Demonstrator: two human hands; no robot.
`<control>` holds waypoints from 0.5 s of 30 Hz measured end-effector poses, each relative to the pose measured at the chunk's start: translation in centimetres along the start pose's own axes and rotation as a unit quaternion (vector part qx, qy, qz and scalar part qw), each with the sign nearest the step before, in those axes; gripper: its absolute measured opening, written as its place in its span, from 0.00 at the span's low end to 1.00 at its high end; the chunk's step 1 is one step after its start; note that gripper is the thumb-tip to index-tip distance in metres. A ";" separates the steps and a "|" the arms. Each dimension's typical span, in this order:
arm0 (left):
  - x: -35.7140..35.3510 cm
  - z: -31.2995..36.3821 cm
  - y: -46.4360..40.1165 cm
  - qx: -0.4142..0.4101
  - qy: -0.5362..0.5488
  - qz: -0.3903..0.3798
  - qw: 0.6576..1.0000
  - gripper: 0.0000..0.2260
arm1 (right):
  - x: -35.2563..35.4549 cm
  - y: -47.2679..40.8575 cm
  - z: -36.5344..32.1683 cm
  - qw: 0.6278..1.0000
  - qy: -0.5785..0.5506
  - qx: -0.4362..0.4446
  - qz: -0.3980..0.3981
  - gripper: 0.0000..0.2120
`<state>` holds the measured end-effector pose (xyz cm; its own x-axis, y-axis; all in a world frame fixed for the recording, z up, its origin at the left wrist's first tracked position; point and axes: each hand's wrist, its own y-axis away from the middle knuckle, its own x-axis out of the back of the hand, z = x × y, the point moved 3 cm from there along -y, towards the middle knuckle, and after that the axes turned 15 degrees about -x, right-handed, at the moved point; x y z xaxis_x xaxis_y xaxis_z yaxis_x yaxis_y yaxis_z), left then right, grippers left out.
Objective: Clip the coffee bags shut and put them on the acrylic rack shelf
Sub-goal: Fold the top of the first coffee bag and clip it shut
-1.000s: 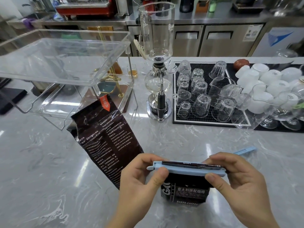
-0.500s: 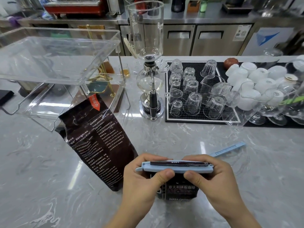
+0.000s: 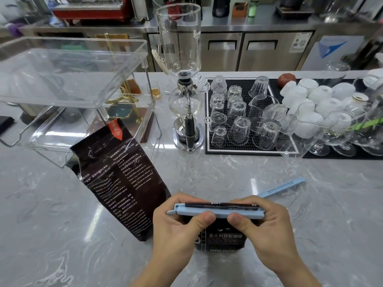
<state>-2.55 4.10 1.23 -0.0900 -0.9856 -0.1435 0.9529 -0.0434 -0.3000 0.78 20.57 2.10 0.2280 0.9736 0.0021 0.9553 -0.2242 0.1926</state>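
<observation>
Both hands — left hand [image 3: 176, 230], right hand [image 3: 267, 230] — pinch the blue clip [image 3: 219, 212] (on a coffee bag [image 3: 221, 239]).

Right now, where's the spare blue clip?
The spare blue clip lies on the counter just beyond the right hand, in front of the glass mat.

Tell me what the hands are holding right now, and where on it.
Both hands pinch the blue clip along the coffee bag's top: left hand near its left end, right hand near its right.
</observation>
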 end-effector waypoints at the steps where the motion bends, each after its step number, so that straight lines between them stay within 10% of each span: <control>1: 0.0 0.0 0.0 -0.001 0.002 -0.001 1.000 0.13 | 0.0 0.0 0.0 1.000 0.001 0.004 -0.001 0.18; 15: 1.3 -2.1 1.0 -0.051 -0.092 -0.052 0.993 0.17 | 1.2 -0.2 2.6 0.998 0.066 -0.012 -0.009 0.21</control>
<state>-2.31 3.09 -1.22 -0.1226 -0.9904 0.0645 0.9061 -0.1382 -0.3999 1.34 21.65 -0.46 0.1817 0.9750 0.1278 0.9540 -0.2063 0.2175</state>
